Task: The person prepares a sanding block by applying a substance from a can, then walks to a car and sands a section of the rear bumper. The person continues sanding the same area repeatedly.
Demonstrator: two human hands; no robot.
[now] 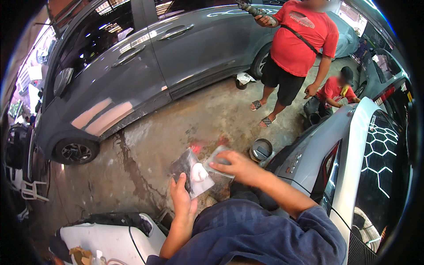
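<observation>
My left hand point(183, 198) holds a clear plastic bag point(192, 172) with a white, rounded object inside, raised over the concrete floor. My right hand point(236, 167) grips a grey rectangular sheet point(217, 160), like sandpaper or a pad, just right of the bag and touching it. Both forearms come up from the lower edge, over my dark blue shirt.
A grey car point(145, 66) stands across the upper left. A white car's rear point(349, 150) is close at my right. A small metal tin point(261, 150) sits on the floor. One person in a red shirt point(300, 39) stands ahead; another point(333, 90) crouches. A white panel point(110, 240) lies lower left.
</observation>
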